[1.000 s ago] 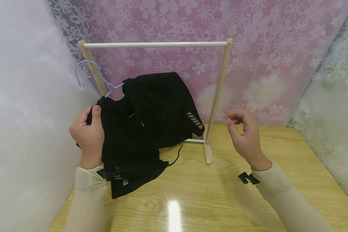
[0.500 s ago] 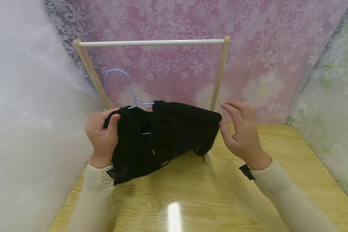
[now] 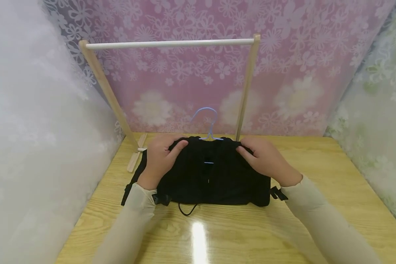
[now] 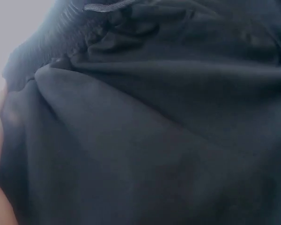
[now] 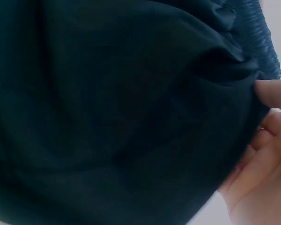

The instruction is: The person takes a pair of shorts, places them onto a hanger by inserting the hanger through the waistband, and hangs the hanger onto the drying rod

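Black shorts [image 3: 231, 187] hang between both hands, low in front of the rack in the head view. My left hand [image 3: 160, 157] grips their upper left corner, thumb in front. At the opposite upper corner my right hand [image 3: 265, 159] pinches the cloth between thumb and fingers. A light blue hanger [image 3: 211, 130] sits inside the shorts; its hook stands above the top edge, and most of its frame is hidden. Both wrist views show the gathered elastic waistband [image 4: 51, 47] close up. A thin black cord [image 3: 186, 214] dangles below the cloth.
Behind the shorts stands a rack with wooden posts [image 3: 107, 91] and a white top rail [image 3: 171, 44]. Its lower part is mostly hidden by the shorts. The wood-grain table [image 3: 316, 205] is bounded by a pink flowered curtain [image 3: 191, 73] and pale side walls.
The left hand has brought the shorts and hanger rightward and down, to the middle. The right hand, free before, has moved in and taken the right corner. The shorts now spread level between the hands.
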Demonstrator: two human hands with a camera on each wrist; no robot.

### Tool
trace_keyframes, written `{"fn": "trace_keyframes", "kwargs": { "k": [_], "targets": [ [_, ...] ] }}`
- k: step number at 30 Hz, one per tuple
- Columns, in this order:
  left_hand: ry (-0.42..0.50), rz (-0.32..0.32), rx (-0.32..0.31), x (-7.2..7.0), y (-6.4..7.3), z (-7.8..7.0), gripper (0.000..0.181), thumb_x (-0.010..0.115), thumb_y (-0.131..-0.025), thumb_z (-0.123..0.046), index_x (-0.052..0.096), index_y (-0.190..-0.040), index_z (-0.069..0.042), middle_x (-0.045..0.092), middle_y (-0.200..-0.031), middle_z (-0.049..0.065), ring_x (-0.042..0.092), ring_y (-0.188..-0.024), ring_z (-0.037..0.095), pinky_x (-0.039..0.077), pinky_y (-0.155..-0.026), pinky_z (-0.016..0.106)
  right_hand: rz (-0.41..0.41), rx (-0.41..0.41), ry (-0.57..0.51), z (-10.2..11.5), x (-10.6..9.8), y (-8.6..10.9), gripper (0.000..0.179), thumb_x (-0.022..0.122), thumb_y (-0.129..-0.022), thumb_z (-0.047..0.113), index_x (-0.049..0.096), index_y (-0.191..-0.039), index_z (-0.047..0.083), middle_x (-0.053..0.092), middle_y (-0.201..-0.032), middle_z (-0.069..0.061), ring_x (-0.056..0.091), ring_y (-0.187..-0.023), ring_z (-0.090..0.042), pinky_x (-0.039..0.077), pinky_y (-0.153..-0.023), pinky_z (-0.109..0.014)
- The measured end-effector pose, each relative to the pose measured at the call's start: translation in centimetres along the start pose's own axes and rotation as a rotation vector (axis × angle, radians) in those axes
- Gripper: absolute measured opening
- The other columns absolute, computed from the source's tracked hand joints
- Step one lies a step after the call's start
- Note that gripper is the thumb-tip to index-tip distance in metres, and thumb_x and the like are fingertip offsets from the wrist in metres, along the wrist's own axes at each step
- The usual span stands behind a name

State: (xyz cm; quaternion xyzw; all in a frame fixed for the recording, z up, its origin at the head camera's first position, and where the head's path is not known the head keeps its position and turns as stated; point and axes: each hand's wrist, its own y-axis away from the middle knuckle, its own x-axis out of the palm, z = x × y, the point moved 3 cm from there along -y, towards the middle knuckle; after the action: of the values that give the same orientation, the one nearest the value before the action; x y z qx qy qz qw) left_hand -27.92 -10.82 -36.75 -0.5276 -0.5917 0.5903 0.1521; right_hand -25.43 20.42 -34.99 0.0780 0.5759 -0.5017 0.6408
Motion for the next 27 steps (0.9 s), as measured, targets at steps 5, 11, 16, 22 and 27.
{"fn": "trace_keyframes", "kwargs": {
  "k": [5, 11, 16, 22, 27],
  "targets": [
    [0.039, 0.091, 0.011, 0.9, -0.2, -0.7, 0.042, 0.059, -0.104, -0.047, 0.081, -0.11, -0.012, 0.079, -0.098, 0.002, 0.072, -0.087, 0.018, 0.058, -0.081, 0.039, 0.004, -0.016, -0.137, 0.2, 0.9, 0.2, 0.022, 0.06, -0.105, 0.01, 0.056, -0.084, 0.016, 0.041, -0.066, 0.007, 0.035, -0.057, -0.009, 0.036, -0.058, -0.03],
    [0.036, 0.21, 0.042, 1.5, -0.3, -2.1, 0.026, 0.076, -0.095, -0.034, 0.08, -0.114, -0.016, 0.077, -0.095, -0.001, 0.067, -0.083, 0.017, 0.053, -0.08, 0.04, -0.002, -0.073, -0.209, 1.2, 1.3, 0.0, 0.011, 0.062, -0.104, 0.015, 0.068, -0.114, 0.015, 0.063, -0.084, 0.009, 0.055, -0.068, -0.006, 0.047, -0.067, -0.033],
    [0.03, 0.258, 0.025, 1.9, -0.7, -3.6, 0.026, 0.075, -0.096, -0.03, 0.078, -0.117, -0.016, 0.073, -0.095, -0.002, 0.063, -0.083, 0.016, 0.05, -0.08, 0.038, -0.048, -0.112, -0.172, 1.7, 1.7, -0.3, 0.006, 0.063, -0.105, 0.019, 0.065, -0.101, 0.016, 0.05, -0.07, 0.011, 0.046, -0.059, -0.004, 0.041, -0.061, -0.028],
    [0.026, 0.257, 0.008, 2.2, -1.4, -4.8, 0.021, 0.071, -0.1, -0.026, 0.077, -0.115, -0.012, 0.066, -0.095, 0.0, 0.059, -0.084, 0.017, 0.046, -0.082, 0.039, -0.011, -0.053, -0.25, 2.4, 1.8, -0.6, 0.008, 0.059, -0.106, 0.014, 0.066, -0.11, 0.012, 0.052, -0.072, 0.009, 0.049, -0.063, -0.006, 0.044, -0.064, -0.029],
    [0.015, 0.223, -0.057, 2.6, -1.1, -4.4, 0.022, 0.07, -0.101, -0.026, 0.077, -0.117, -0.013, 0.066, -0.097, -0.001, 0.058, -0.086, 0.018, 0.044, -0.087, 0.045, 0.051, 0.064, -0.364, 2.0, 1.6, -0.7, 0.025, 0.055, -0.109, 0.017, 0.067, -0.128, 0.008, 0.073, -0.11, -0.006, 0.069, -0.098, -0.019, 0.055, -0.087, -0.041]
  ]
}}
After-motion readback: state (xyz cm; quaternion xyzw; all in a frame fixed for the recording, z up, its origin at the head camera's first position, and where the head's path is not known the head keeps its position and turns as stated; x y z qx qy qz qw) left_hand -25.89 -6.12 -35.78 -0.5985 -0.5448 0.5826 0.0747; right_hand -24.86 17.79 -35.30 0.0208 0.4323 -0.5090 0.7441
